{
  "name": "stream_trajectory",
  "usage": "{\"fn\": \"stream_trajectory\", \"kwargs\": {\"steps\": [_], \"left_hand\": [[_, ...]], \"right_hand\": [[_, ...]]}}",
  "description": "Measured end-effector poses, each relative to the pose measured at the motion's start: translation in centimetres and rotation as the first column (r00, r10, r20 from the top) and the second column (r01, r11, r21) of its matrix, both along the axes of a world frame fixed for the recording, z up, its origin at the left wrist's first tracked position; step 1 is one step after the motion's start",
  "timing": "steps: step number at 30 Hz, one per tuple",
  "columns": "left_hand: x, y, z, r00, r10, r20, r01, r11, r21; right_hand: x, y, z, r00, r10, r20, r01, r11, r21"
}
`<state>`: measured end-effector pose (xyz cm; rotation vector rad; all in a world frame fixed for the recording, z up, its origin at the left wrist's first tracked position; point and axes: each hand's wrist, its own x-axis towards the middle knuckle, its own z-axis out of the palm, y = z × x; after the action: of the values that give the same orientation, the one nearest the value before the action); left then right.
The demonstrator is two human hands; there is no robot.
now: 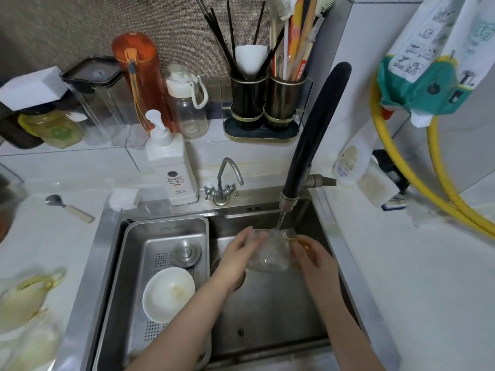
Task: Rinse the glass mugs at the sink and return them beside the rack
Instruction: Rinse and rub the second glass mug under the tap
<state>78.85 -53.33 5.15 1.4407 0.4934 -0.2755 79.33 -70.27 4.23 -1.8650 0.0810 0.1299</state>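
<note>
Clear glass, wet and slippery, sits between your two hands at the centre of the frame: the glass mug is tilted on its side over the sink, directly under the thin stream from the black faucet. Your left hand wraps the mug's body from the left, fingers curled around the wall. Your right hand pinches what looks like the amber handle on the right side. Turn the mug slowly so the water sweeps the whole inner wall, and keep the rim angled up enough to fill, then tip to drain. Hold firmly; the steel basin below would be unforgiving. The mug looks textured, its surface blurred by water. A second amber-handled mug waits at the lower left on the counter.
</note>
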Motion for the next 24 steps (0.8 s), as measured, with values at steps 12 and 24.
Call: {"fn": "stream_trajectory", "kwargs": {"steps": [12,24], "left_hand": [[-0.4,0.5,1.6,0.992,-0.123,-0.001,0.123,0.989,0.081],[0.6,0.2,0.4,0.998,0.057,-0.006,-0.055,0.974,0.221]], "right_hand": [[3.2,4.1,0.4,0.984,0.014,-0.180,0.034,0.965,0.261],[2.4,6.3,-0.6,0.982,0.082,-0.172,-0.014,0.932,0.361]]}}
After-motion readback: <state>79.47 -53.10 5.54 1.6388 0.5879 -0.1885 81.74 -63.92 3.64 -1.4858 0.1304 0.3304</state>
